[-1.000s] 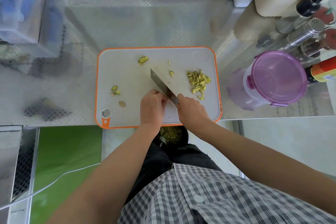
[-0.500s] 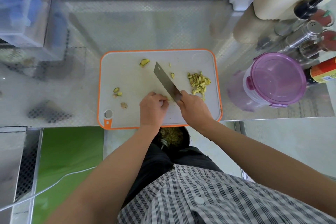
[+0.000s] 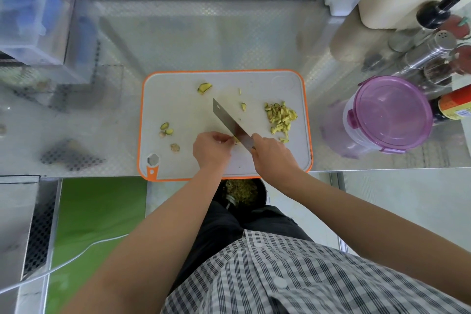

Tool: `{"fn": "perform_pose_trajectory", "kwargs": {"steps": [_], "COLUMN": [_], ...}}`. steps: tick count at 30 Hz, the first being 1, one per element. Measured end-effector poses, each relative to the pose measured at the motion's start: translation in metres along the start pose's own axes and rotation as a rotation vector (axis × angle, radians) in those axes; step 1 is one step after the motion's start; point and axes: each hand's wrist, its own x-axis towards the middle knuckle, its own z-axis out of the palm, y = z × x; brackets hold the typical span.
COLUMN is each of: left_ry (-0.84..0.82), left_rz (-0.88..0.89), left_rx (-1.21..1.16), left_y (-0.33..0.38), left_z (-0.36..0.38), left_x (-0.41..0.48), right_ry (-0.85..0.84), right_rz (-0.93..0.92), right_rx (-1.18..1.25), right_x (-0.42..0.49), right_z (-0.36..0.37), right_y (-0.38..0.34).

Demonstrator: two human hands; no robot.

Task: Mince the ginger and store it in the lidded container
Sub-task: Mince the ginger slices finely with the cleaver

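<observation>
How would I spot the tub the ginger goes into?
Start at the orange-rimmed cutting board on the steel counter. Just right of it stands a round lidded container. It alone is translucent purple, unlike the steel shaker behind it.

Buried handle, sliver of ginger, cropped bottle

The knife (image 3: 229, 122) handle is buried inside the right hand (image 3: 274, 158); the ginger piece (image 3: 236, 139) under the left hand (image 3: 211, 150) shows only as a sliver at the fingertips (its size cannot be told); the sauce bottle (image 3: 456, 107) is cut by the right edge, its label unreadable; the clear box (image 3: 33, 13) blurs its blue contents.
</observation>
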Motion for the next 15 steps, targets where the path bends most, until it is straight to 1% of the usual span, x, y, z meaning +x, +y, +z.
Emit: {"fn": "perform_pose_trajectory", "kwargs": {"steps": [3, 7, 11, 15], "left_ry": [-0.008, -0.008, -0.012, -0.006], "left_rz": [-0.009, -0.027, -0.062, -0.065], "left_rx": [-0.029, -0.053, -0.088, -0.091], "left_y": [0.002, 0.0006, -0.0004, 0.0004], "left_z": [-0.0011, -0.0013, -0.001, -0.0007], "left_x": [-0.0009, -0.0005, 0.0014, 0.0024], "right_ry": [-0.007, 0.011, 0.062, 0.049], "right_rz": [0.021, 0.003, -0.017, -0.058], "right_rx": [0.003, 0.049, 0.109, 0.079], "right_x": [0.0038, 0.0053, 0.002, -0.0024], "right_z": [0.0051, 0.0077, 0.0041, -0.0009], "right_y": [-0.0011, 0.0023, 0.0043, 0.0032]}}
